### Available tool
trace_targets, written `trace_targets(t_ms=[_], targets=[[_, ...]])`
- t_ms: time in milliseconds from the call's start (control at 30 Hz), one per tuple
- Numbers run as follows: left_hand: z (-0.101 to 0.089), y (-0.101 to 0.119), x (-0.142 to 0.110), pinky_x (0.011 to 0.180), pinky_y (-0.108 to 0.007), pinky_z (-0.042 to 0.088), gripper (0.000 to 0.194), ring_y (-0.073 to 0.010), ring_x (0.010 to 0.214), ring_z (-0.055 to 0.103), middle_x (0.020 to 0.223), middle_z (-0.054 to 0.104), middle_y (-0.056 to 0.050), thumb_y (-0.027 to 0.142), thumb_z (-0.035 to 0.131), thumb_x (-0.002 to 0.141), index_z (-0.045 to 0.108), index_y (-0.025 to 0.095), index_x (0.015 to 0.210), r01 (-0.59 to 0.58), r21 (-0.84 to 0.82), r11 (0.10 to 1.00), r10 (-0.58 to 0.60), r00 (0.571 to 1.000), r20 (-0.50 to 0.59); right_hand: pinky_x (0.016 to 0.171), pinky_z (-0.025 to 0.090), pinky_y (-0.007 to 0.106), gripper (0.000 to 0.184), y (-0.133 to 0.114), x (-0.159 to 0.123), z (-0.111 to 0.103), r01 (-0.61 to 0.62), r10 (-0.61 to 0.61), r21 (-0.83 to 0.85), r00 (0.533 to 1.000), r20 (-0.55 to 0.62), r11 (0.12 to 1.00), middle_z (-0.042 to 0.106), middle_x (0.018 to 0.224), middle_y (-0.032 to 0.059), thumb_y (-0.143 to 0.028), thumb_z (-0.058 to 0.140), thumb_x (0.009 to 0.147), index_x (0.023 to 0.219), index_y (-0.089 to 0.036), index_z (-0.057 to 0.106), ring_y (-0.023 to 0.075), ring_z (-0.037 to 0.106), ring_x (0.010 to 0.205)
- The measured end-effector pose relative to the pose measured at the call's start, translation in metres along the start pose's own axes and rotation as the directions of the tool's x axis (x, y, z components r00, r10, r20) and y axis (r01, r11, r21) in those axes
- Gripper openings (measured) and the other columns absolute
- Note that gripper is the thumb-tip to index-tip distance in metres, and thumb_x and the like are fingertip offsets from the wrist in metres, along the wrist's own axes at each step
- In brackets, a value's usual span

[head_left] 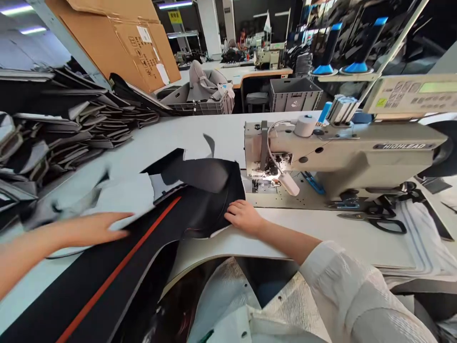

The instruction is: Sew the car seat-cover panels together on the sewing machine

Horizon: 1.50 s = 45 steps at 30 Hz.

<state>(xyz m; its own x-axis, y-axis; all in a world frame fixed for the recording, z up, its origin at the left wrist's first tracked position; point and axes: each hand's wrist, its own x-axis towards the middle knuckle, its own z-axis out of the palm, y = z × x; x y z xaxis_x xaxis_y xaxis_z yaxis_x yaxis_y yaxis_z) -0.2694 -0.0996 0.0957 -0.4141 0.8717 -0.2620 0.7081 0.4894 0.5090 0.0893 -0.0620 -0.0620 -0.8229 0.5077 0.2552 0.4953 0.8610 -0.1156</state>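
A long black leather-like cover panel (200, 205) with a red stripe stretches from the lower left to the sewing machine. My right hand (244, 216) grips its near right edge, fingers curled over the black material. Further left, my left hand (94, 227) is slightly blurred, its fingers stretched out and thumb apart. It lies over the edge of a whitish backing layer (124, 193), beside the striped part. Just beyond the panel's right end stands the beige sewing machine (342, 147), its lit needle area (266, 183) close to my right hand.
Stacked dark panels (96, 124) fill the table's left side, with a cardboard box (124, 47) behind. Black-handled scissors (378, 221), blue thread snips (313, 182) and a folded white cloth (421, 238) lie at right. Grey crates (296, 95) stand beyond the table; a person (243, 40) sits far back.
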Motion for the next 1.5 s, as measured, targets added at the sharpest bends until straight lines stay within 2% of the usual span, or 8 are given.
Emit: trace_targets(t_ms=[133, 300, 500, 700, 900, 1100, 1333, 1500], targets=[[0.079, 0.065, 0.006, 0.108, -0.038, 0.028, 0.042, -0.0228, 0.113, 0.052, 0.113, 0.062, -0.004, 0.022, 0.070, 0.068, 0.063, 0.013, 0.108, -0.647, 0.197, 0.736, 0.568, 0.750, 0.339, 0.085, 0.043, 0.035, 0.018, 0.003, -0.005, -0.006, -0.033, 0.032, 0.059, 0.999, 0.011, 0.998, 0.061, 0.087, 0.0100, -0.025, 0.051, 0.089, 0.092, -0.014, 0.065, 0.0203, 0.057, 0.086], [0.159, 0.127, 0.029, 0.108, -0.048, 0.026, 0.062, -0.0346, 0.128, 0.037, 0.134, 0.047, -0.014, 0.039, 0.067, 0.068, 0.055, 0.007, 0.120, -0.879, 0.125, 0.461, 0.806, 0.473, 0.355, 0.096, 0.038, 0.032, 0.027, 0.017, -0.018, -0.016, 0.059, -0.067, 0.171, 0.997, 0.041, 0.984, 0.063, 0.099, 0.0039, -0.038, 0.058, 0.086, 0.106, -0.023, 0.066, 0.0171, 0.056, 0.098], [0.190, 0.147, 0.061, 0.111, -0.048, 0.019, 0.087, -0.0326, 0.137, 0.024, 0.151, 0.019, -0.017, 0.039, 0.061, 0.073, 0.019, 0.016, 0.146, -0.876, 0.426, 0.225, 0.676, 0.455, 0.579, 0.098, 0.038, 0.041, 0.030, 0.022, -0.021, -0.018, 0.080, -0.088, 0.307, 0.996, 0.011, 0.948, 0.057, 0.115, 0.0073, -0.028, 0.052, 0.087, 0.114, -0.028, 0.064, 0.0252, 0.040, 0.125], [0.182, 0.106, 0.048, 0.113, -0.046, 0.015, 0.083, -0.0289, 0.139, 0.019, 0.152, 0.016, -0.015, 0.033, 0.053, 0.073, 0.018, 0.016, 0.146, -0.902, 0.417, 0.114, 0.676, 0.378, 0.632, 0.108, 0.028, 0.046, 0.037, -0.007, -0.019, -0.004, 0.202, -0.254, 0.489, 0.966, 0.043, 0.849, 0.044, 0.134, 0.0131, -0.028, 0.052, 0.088, 0.124, -0.026, 0.058, 0.0308, 0.018, 0.138], [0.181, 0.081, 0.034, 0.111, -0.046, 0.024, 0.055, -0.0279, 0.130, 0.039, 0.141, 0.041, -0.016, 0.031, 0.043, 0.082, 0.044, 0.014, 0.134, -0.883, 0.408, 0.232, 0.752, 0.429, 0.500, 0.103, 0.036, 0.027, 0.033, 0.002, -0.008, -0.016, -0.025, -0.095, 0.617, 0.982, 0.162, 0.786, 0.058, 0.124, 0.0088, -0.022, 0.051, 0.087, 0.118, -0.016, 0.060, 0.0169, 0.051, 0.118], [0.170, 0.106, 0.081, 0.091, -0.038, 0.047, 0.060, -0.0262, 0.102, 0.060, 0.103, 0.066, -0.015, 0.045, 0.015, 0.092, 0.063, 0.010, 0.102, -0.585, 0.266, 0.766, 0.594, 0.802, 0.054, 0.068, 0.052, 0.029, 0.038, 0.014, 0.035, -0.024, -0.498, 0.421, 0.359, 0.864, 0.275, 0.789, 0.068, 0.092, 0.0074, -0.017, 0.035, 0.091, 0.126, -0.015, 0.049, 0.0175, 0.066, 0.073], [0.131, 0.057, 0.106, 0.109, -0.049, 0.023, 0.066, -0.0314, 0.137, 0.025, 0.149, 0.029, -0.008, 0.048, 0.043, 0.080, 0.036, 0.021, 0.141, -0.753, 0.544, 0.370, 0.611, 0.638, 0.469, 0.096, 0.037, 0.051, 0.056, 0.004, 0.046, -0.001, -0.443, 0.440, 0.164, 0.896, 0.055, 0.882, 0.044, 0.135, 0.0210, -0.023, 0.042, 0.086, 0.141, -0.014, 0.034, 0.0346, 0.043, 0.122], [0.098, 0.057, 0.103, 0.088, -0.039, 0.043, 0.049, -0.0269, 0.112, 0.055, 0.122, 0.061, -0.006, 0.022, 0.030, 0.081, 0.057, 0.019, 0.122, -0.546, 0.713, 0.440, 0.578, 0.780, 0.241, 0.110, 0.013, 0.054, 0.060, 0.012, 0.041, 0.012, -0.409, 0.412, 0.075, 0.911, -0.023, 0.909, 0.024, 0.149, 0.0201, -0.029, 0.038, 0.086, 0.142, -0.007, 0.030, 0.0316, 0.018, 0.138]])
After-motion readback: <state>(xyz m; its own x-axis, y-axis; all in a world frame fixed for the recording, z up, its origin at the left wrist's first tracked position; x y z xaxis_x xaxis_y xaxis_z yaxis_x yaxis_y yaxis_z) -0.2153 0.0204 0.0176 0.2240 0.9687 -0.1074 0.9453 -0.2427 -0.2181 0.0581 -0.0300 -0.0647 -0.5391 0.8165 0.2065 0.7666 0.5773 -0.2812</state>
